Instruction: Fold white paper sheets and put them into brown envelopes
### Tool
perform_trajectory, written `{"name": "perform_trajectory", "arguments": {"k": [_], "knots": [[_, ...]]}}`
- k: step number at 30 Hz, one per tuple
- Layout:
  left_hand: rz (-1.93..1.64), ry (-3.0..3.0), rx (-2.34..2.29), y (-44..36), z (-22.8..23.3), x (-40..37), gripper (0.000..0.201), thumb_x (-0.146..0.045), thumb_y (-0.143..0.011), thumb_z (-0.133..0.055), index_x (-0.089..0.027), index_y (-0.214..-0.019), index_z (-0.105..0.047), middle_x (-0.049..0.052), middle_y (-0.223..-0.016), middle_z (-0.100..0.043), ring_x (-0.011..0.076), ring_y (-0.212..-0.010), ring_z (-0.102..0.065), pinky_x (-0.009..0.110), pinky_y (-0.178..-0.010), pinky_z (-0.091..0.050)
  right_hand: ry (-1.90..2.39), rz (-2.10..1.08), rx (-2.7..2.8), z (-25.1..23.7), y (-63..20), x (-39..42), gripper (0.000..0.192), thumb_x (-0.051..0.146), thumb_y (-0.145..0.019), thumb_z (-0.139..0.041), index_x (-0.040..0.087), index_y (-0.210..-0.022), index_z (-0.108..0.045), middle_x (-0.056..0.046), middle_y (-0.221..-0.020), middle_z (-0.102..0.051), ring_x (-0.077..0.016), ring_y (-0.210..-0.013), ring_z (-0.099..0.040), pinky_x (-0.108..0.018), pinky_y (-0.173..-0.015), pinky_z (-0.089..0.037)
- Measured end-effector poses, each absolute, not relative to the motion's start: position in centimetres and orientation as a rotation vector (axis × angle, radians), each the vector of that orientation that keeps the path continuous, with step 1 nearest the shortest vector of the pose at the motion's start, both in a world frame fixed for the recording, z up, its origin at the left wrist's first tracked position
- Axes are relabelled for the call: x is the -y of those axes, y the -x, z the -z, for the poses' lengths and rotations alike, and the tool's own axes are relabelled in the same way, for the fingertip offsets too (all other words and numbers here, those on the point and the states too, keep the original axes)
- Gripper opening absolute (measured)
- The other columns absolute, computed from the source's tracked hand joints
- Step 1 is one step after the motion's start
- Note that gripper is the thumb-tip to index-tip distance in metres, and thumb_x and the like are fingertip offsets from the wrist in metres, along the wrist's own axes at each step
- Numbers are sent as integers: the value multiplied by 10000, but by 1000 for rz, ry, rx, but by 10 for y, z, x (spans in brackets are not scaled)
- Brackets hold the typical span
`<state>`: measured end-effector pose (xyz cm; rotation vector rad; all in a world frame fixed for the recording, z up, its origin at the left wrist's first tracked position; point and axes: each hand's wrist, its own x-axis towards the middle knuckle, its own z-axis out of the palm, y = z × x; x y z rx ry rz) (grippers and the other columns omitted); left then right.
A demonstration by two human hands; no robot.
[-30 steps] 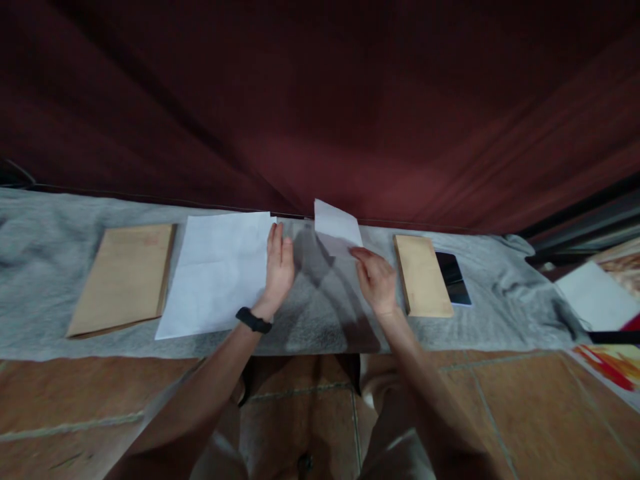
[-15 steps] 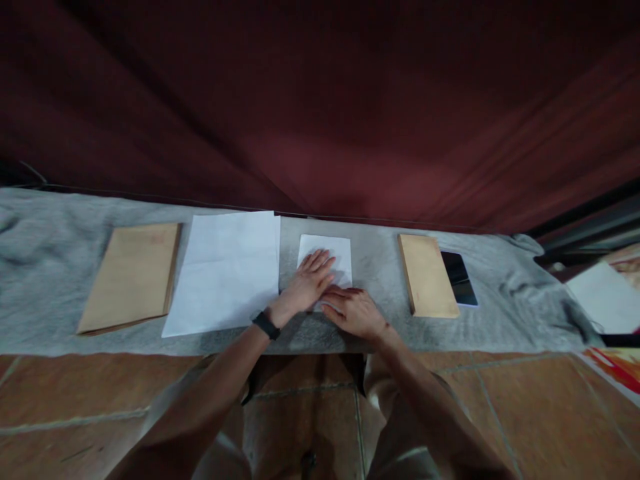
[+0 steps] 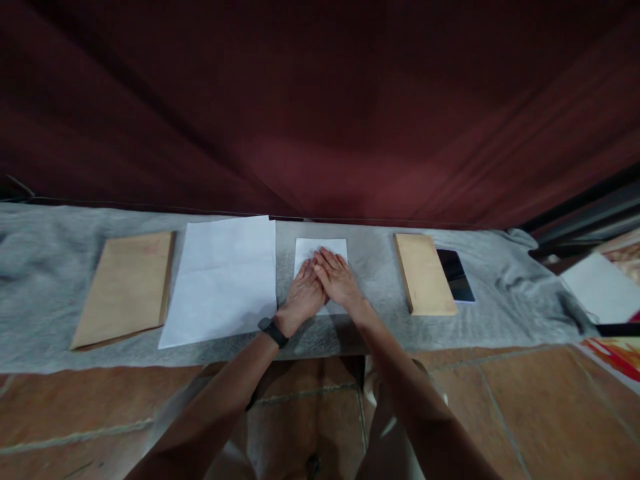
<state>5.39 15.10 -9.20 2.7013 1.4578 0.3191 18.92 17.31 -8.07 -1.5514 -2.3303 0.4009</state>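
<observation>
A small folded white paper [image 3: 320,247] lies flat on the grey cloth in front of me. My left hand [image 3: 306,291], with a dark band at the wrist, rests flat on its left half, fingers stretched out. Partly overlapping it, my right hand [image 3: 338,277] also lies flat on the paper, its fingers extended toward the far edge. Both hands cover much of the paper's middle. Just left of them are large white sheets [image 3: 225,273], lightly creased across.
Brown envelopes [image 3: 125,287] are stacked at the left on the grey cloth [image 3: 370,250]. To the right sit another brown envelope stack [image 3: 425,275] and a dark phone [image 3: 455,275]. A dark red curtain [image 3: 320,147] hangs behind; tiled floor [image 3: 500,393] lies below.
My right hand has moved from the paper's near edge up toward its far part, now beside and partly over my left hand. My left hand has slid slightly nearer me.
</observation>
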Motion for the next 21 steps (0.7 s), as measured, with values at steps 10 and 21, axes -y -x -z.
{"name": "perform_trajectory", "arguments": {"k": [10, 21], "knots": [[-376, -2637, -1585, -57, 93, -148, 602, -230, -976, -410, -42, -1548, -395, 201, -1602, -410, 290, -1545, -289, 506, -1276, -233, 1675, -299, 2330, 87, -192, -181, 533, 368, -1099, -230, 216, -1591, -369, -66, -1664, -332, -195, -1556, -264, -450, -1276, -199], [-484, -2442, -1805, -52, 96, -141, 636, -287, -996, -356, -6, -1566, -331, 209, -1651, -295, 292, -1565, -208, 490, -1277, -227, 1840, -78, 2204, 103, -215, -186, 566, 366, -1085, -295, 133, -1599, -339, -119, -1659, -324, -276, -1529, -324, -490, -1257, -204]]}}
